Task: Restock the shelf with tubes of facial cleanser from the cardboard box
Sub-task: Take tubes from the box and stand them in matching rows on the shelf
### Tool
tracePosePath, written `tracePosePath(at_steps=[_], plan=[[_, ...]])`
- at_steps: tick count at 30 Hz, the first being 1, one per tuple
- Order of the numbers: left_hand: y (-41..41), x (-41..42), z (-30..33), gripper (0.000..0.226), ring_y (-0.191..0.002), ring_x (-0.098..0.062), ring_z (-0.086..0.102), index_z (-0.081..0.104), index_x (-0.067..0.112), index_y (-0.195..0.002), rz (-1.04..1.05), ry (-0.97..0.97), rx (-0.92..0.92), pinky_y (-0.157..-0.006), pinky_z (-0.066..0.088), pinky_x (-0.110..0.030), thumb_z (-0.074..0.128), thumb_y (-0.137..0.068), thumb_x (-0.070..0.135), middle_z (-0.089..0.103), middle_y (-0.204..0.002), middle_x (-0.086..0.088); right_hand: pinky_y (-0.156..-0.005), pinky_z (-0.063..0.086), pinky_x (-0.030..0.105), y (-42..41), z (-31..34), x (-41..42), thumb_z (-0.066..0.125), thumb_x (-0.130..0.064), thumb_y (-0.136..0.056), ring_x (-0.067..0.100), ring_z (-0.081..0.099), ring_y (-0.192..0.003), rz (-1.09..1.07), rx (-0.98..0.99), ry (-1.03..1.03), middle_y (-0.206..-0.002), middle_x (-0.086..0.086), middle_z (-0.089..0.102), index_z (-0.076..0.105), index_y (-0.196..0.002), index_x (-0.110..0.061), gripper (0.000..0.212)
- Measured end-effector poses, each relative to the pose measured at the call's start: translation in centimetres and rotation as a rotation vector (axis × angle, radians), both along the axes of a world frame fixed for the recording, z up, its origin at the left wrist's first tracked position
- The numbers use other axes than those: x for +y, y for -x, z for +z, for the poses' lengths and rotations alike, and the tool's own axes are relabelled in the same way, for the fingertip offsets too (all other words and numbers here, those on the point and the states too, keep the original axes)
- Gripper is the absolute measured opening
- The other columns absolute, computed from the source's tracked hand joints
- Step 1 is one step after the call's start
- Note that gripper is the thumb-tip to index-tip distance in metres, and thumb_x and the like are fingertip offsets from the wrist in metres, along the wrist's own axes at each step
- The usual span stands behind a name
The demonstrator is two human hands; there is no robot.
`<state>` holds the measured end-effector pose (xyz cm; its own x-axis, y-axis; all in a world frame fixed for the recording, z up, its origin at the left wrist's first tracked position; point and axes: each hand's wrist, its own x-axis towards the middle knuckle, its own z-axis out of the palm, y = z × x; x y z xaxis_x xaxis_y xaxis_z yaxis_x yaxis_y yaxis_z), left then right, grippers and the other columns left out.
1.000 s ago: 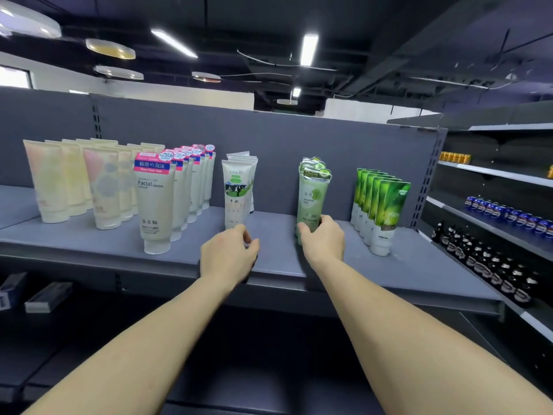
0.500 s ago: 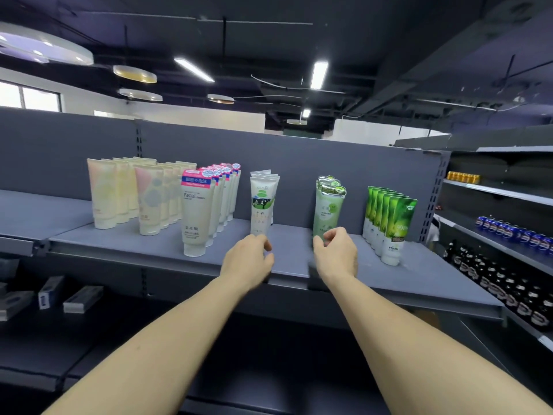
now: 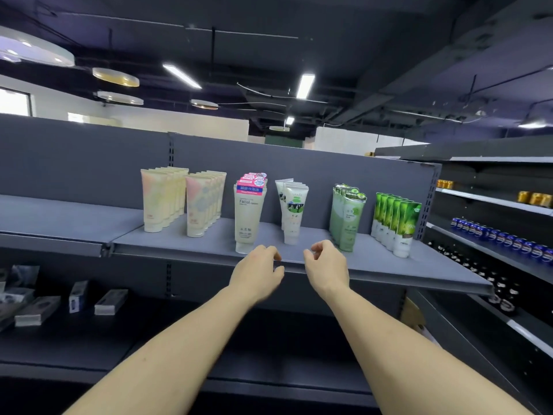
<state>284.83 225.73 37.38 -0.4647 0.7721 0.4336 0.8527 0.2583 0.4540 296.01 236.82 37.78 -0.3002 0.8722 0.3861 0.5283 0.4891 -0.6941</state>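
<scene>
Rows of cleanser tubes stand upright on the grey shelf [image 3: 209,248]: cream tubes [image 3: 154,202], cream-and-pink tubes [image 3: 197,208], white tubes with pink tops [image 3: 250,212], white tubes with a green picture [image 3: 294,212], pale green tubes [image 3: 350,218] and bright green tubes [image 3: 404,226]. My left hand [image 3: 257,272] and my right hand [image 3: 326,265] hover in front of the shelf's edge, fingers loosely curled, holding nothing. A corner of a cardboard box [image 3: 413,314] shows low at the right, mostly hidden.
A lower shelf at the left holds small boxes [image 3: 110,302]. The side unit at the right carries blue-capped bottles [image 3: 502,238], dark bottles [image 3: 505,299] and gold jars [image 3: 535,199].
My right hand let go of the pale green tube. Both hands drew back from the tubes to the shelf's front edge. The view shifted so the shelf sits further away.
</scene>
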Motion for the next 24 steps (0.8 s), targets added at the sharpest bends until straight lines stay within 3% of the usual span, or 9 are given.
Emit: tracePosePath(at_steps=[4,8,11,12,15,17,19,22,24], plan=[[-0.5,-0.5,0.2,0.035,-0.11,-0.016,0.059,0.056,0.02,-0.128,-0.044,-0.011,-0.059,-0.094,0.05,-0.037,0.048,-0.097,0.034,0.057,-0.127,0.003,-0.081,0.048,0.033,-0.6,0.1,-1.5,0.052,-0.036,-0.097,0.018,0.059,-0.098,-0.03,-0.02,-0.005,-0.113,-0.004,0.063,0.056,-0.116,-0.021,0.024],[-1.9,0.8,1.8,0.046,-0.118,-0.019,0.054,0.048,0.014,-0.139,-0.075,-0.064,-0.293,-0.099,0.044,-0.036,0.039,-0.099,0.034,0.054,-0.138,-0.001,-0.078,0.045,0.031,-1.6,1.2,-0.6,0.05,-0.034,-0.099,0.018,0.057,-0.098,-0.053,-0.012,0.018,-0.118,-0.001,0.063,0.055,-0.123,-0.017,0.03],[-2.6,2.5,3.3,0.041,-0.094,-0.019,0.053,0.056,0.009,-0.119,-0.064,-0.034,-0.49,-0.083,0.04,-0.035,0.031,-0.1,0.034,0.059,-0.122,-0.01,-0.082,0.046,0.032,-1.9,1.7,0.9,0.047,-0.033,-0.099,0.021,0.059,-0.106,-0.029,-0.003,0.048,-0.122,0.001,0.063,0.055,-0.128,-0.016,0.034],[-2.7,3.2,3.7,0.045,-0.097,-0.022,0.053,0.055,0.007,-0.122,-0.05,-0.02,-0.564,-0.083,0.039,-0.036,0.028,-0.1,0.037,0.059,-0.125,-0.012,-0.084,0.047,0.032,-1.8,1.9,1.5,0.046,-0.034,-0.1,0.021,0.059,-0.107,-0.012,-0.014,0.056,-0.121,0.001,0.063,0.056,-0.128,-0.016,0.035],[-2.6,5.8,4.7,0.059,-0.13,-0.029,0.045,0.042,0.008,-0.144,0.017,-0.056,-0.827,-0.103,0.034,-0.037,0.022,-0.103,0.045,0.046,-0.147,-0.011,-0.081,0.043,0.032,-1.2,3.0,3.9,0.039,-0.036,-0.102,0.022,0.057,-0.099,0.053,-0.058,0.072,-0.108,0.002,0.064,0.058,-0.116,-0.014,0.032],[-2.3,7.4,5.6,0.058,-0.133,-0.03,0.043,0.043,0.007,-0.144,0.079,-0.165,-0.969,-0.111,0.032,-0.037,0.023,-0.104,0.043,0.045,-0.147,-0.012,-0.077,0.037,0.032,-0.6,3.9,5.5,0.031,-0.036,-0.105,0.023,0.051,-0.089,0.099,-0.051,0.085,-0.089,0.001,0.058,0.055,-0.092,-0.013,0.036],[-1.8,9.0,6.0,0.053,-0.132,-0.031,0.044,0.045,0.004,-0.141,0.115,-0.27,-1.07,-0.109,0.033,-0.039,0.026,-0.105,0.037,0.046,-0.146,-0.015,-0.077,0.034,0.033,0.1,4.1,7.1,0.022,-0.037,-0.106,0.024,0.045,-0.08,0.124,-0.007,0.121,-0.076,0.001,0.047,0.042,-0.073,-0.015,0.045],[-0.5,10.7,6.1,0.053,-0.136,-0.029,0.04,0.04,0.006,-0.145,0.096,-0.345,-1.18,-0.111,0.03,-0.04,0.024,-0.106,0.038,0.043,-0.148,-0.013,-0.084,0.035,0.035,1.4,3.9,9.4,0.013,-0.043,-0.105,0.026,0.045,-0.084,0.13,0.05,0.227,-0.085,0.004,0.051,0.044,-0.071,-0.014,0.054],[1.1,12.7,6.2,0.06,-0.139,-0.027,0.035,0.033,0.012,-0.15,0.09,-0.371,-1.242,-0.113,0.026,-0.04,0.021,-0.103,0.047,0.036,-0.153,-0.008,-0.097,0.036,0.036,2.5,3.9,10.8,0.01,-0.048,-0.104,0.026,0.05,-0.097,0.13,0.066,0.287,-0.102,0.007,0.056,0.053,-0.085,-0.01,0.061]])
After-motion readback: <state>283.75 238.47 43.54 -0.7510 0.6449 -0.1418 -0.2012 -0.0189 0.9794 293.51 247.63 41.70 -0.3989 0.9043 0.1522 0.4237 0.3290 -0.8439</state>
